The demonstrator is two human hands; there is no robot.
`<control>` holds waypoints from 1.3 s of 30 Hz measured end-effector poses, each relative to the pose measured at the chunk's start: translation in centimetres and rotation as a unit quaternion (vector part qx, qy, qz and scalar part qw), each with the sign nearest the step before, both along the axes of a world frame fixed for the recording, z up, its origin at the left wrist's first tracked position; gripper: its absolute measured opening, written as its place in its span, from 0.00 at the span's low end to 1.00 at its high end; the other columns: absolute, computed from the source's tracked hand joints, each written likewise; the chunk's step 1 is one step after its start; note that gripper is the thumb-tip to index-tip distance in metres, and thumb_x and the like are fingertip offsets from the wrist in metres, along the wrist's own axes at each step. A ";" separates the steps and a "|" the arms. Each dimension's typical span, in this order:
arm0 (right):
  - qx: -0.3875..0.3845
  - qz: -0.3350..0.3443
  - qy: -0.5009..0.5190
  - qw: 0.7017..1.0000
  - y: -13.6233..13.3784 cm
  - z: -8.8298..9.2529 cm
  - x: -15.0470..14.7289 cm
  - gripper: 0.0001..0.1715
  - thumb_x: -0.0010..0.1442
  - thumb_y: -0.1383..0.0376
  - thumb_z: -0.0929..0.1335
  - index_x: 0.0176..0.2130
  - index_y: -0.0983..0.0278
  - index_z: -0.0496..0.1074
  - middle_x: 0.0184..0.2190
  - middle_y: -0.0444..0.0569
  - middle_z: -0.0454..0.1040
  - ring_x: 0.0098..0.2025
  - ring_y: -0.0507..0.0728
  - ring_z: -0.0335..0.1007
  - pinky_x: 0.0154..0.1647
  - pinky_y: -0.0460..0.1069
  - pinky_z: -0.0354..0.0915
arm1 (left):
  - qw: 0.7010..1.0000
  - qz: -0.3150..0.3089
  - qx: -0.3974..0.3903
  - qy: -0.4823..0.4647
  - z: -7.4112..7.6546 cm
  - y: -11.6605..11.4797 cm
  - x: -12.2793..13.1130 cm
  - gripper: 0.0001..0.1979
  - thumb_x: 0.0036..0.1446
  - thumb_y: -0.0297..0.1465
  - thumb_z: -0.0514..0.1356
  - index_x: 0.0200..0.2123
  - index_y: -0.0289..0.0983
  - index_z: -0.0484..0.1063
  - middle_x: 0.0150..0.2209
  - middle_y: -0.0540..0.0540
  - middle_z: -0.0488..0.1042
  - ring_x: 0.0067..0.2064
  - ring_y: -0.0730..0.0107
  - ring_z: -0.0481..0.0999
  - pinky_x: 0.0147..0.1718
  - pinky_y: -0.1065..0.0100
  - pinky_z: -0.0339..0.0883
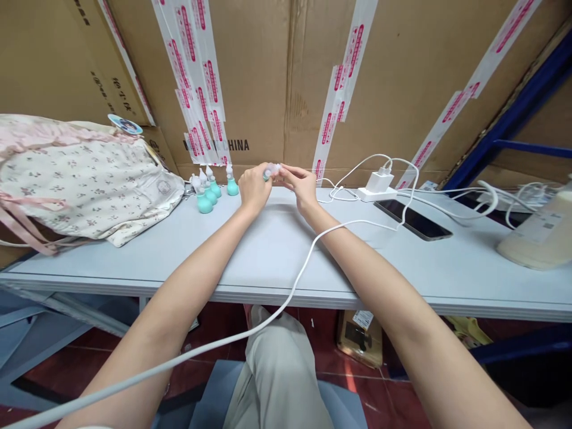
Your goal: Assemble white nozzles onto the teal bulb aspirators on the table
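Above the back of the table, both hands meet at one small bulb syringe (pixel 270 171), with a translucent nozzle and a bit of green showing. My left hand (pixel 255 186) is wrapped round its bulb, most of which is hidden. The fingers of my right hand (pixel 301 183) pinch the nozzle end from the right. Left of my left hand stand several more bulb syringes, mint green with clear tips; the closest to that hand is a single bulb syringe (pixel 232 187), and the foremost of the group is another bulb syringe (pixel 204 204).
A floral cloth bag (pixel 98 179) lies at the left of the grey table (pixel 268 250). On the right are a white charger (pixel 379 182), a phone (pixel 413 219) and a large bottle (pixel 538 232). A white cable (pixel 308 257) crosses over my right forearm. Taped cardboard (pixel 259 77) stands behind.
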State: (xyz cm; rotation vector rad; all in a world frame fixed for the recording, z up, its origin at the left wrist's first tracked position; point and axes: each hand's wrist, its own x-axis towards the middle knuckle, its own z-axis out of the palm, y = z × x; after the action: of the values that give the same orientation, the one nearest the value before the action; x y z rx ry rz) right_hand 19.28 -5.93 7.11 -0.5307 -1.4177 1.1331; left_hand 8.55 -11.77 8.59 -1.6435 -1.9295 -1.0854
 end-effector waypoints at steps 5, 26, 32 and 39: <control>-0.025 0.004 0.040 0.999 -0.3 0.9 0.4 0.22 0.42 0.54 0.75 0.35 0.67 0.76 0.36 0.52 0.79 0.39 0.58 0.75 0.42 0.53 0.73 | 1.000 -0.023 0.007 0.012 0.4 -0.4 0.6 0.16 0.61 0.40 0.51 0.42 0.41 0.74 0.40 0.43 0.78 0.42 0.61 0.75 0.40 0.68 0.61; 0.108 -0.102 -0.021 0.989 -0.7 1.7 1.1 0.16 0.45 0.55 0.73 0.31 0.65 0.78 0.35 0.52 0.79 0.39 0.58 0.75 0.41 0.51 0.69 | 0.996 -0.072 0.037 0.022 -0.4 0.1 -0.3 0.16 0.61 0.36 0.52 0.48 0.42 0.73 0.45 0.45 0.77 0.46 0.65 0.74 0.43 0.69 0.63; 0.046 -0.084 -0.028 0.995 -0.7 2.3 1.0 0.23 0.47 0.53 0.72 0.38 0.65 0.78 0.36 0.53 0.79 0.35 0.56 0.73 0.33 0.48 0.68 | 0.990 -0.106 0.089 0.027 0.1 0.0 -0.4 0.17 0.62 0.36 0.51 0.48 0.39 0.73 0.45 0.44 0.77 0.46 0.66 0.74 0.45 0.69 0.63; 0.087 -0.123 -0.026 0.988 -0.9 3.4 1.0 0.25 0.52 0.50 0.68 0.43 0.62 0.77 0.41 0.51 0.78 0.36 0.54 0.73 0.31 0.47 0.67 | 0.989 -0.095 0.112 0.002 1.2 -0.3 -0.9 0.18 0.63 0.36 0.48 0.50 0.40 0.71 0.48 0.45 0.76 0.49 0.66 0.73 0.47 0.69 0.62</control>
State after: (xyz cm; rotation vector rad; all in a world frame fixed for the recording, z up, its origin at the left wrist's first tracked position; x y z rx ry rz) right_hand 20.26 -6.86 10.54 -0.5943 -1.4363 0.7958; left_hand 7.66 -12.04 9.79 -1.7245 -1.6056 -1.3182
